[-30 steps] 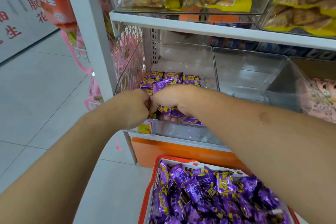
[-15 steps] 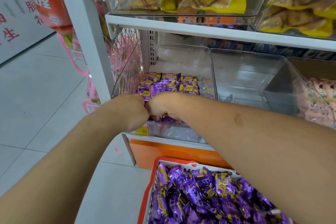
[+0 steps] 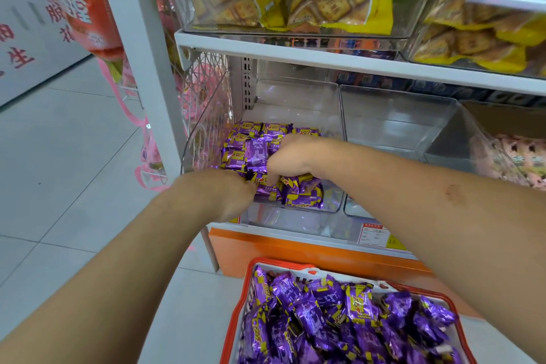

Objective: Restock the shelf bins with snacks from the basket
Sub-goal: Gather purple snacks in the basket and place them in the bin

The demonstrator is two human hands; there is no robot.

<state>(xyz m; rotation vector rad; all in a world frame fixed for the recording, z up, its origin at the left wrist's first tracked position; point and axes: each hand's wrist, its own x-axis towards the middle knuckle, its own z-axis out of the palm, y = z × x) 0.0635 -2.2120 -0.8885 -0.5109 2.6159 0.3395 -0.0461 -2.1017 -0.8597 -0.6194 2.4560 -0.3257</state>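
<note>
Here both hands' fingers clamp purple snacks [image 3: 257, 154] in the bin [image 3: 295, 97]; basket [image 3: 236, 313] below.

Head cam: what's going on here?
A person is restocking purple snack packs into the leftmost clear bin on the lower shelf. Both hands are in that bin: the right hand grips packs, the left hand is at its front among them. The red basket below holds many more.
</note>
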